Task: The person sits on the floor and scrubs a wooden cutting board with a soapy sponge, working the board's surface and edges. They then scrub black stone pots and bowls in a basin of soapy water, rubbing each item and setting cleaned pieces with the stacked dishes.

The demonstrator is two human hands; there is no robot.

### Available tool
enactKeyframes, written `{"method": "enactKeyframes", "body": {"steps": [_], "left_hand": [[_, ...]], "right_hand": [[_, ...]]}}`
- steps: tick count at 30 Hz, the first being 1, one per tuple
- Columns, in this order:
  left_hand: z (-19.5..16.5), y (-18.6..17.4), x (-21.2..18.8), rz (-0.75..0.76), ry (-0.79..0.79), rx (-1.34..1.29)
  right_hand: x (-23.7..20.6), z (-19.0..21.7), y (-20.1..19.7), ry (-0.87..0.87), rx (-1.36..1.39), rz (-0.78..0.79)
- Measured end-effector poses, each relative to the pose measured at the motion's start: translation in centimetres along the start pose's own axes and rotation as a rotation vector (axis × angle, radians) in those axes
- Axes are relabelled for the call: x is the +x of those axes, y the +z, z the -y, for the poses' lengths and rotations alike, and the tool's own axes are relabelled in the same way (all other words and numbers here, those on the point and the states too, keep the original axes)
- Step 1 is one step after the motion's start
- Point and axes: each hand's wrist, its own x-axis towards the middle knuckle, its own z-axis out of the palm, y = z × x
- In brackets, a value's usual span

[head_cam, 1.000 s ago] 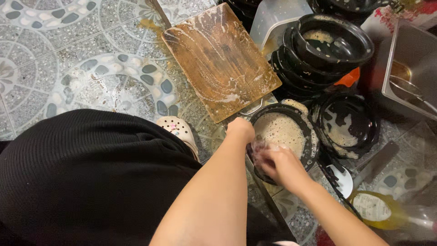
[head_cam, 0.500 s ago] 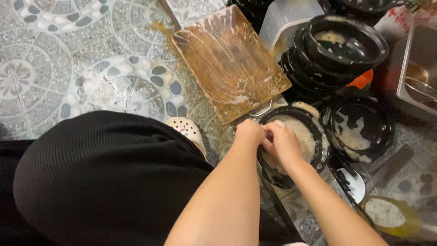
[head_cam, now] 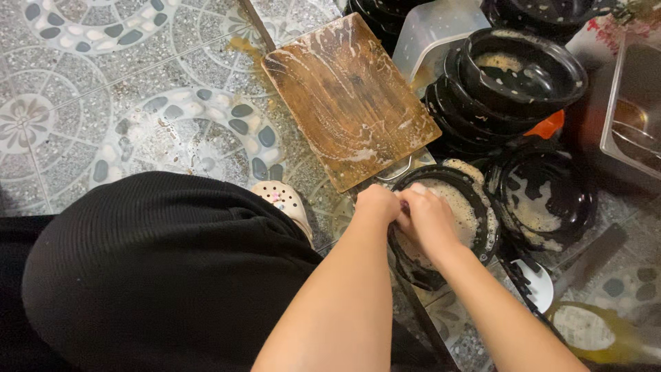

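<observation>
crouched low over a patterned tile floor (head_cam: 103, 103), black-clad knee (head_cam: 158, 275) filling the lower left. both hands meeting at the near rim of a black round bowl (head_cam: 475, 220) that sits on the floor just right of centre, its inside coated with pale foamy suds. left hand (head_cam: 377, 205) curled over the bowl's left edge, fingers closed on the rim as far as can be seen. right hand (head_cam: 430, 220) inside the bowl, fingers bunched and pressed down against the soapy bottom; whether a sponge or cloth lies under them cannot be told. hands touching each other, knuckle to knuckle. just beyond the bowl, a wet wooden cutting board (head_cam: 348, 96) lying flat and slanted, streaked with soap. to the right of the bowl, touching or nearly so, a second black bowl (head_cam: 544, 200) smeared with foam. behind that, a stack of black bowls (head_cam: 509, 83) with brownish residue in the top one, and something orange (head_cam: 547, 127) peeking out beneath the stack. a clear plastic tub (head_cam: 434, 34) behind the board. a metal tray (head_cam: 633, 103) at the right edge. a pale perforated clog (head_cam: 286, 203) near the left wrist, beside the knee. a white spoon-like piece (head_cam: 540, 286) and a yellowish round lid (head_cam: 585, 327) at lower right.
</observation>
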Motion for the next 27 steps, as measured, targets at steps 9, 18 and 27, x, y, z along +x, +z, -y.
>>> {"method": "enactKeyframes", "body": {"steps": [9,18,27], "left_hand": [[0.1,0.3,0.7,0.02,-0.018,0.027],[0.1,1.3,1.5,-0.027,-0.043,-0.017],[0.3,0.8,0.7,-0.025,0.04,0.028]], "right_hand": [[-2.6,0.1,-0.3,0.013,0.085,0.131],[-6.3,-1.0,-3.4,-0.067,0.096,0.319],[-1.7,-0.4,1.0,0.023,0.124,-0.068]]}}
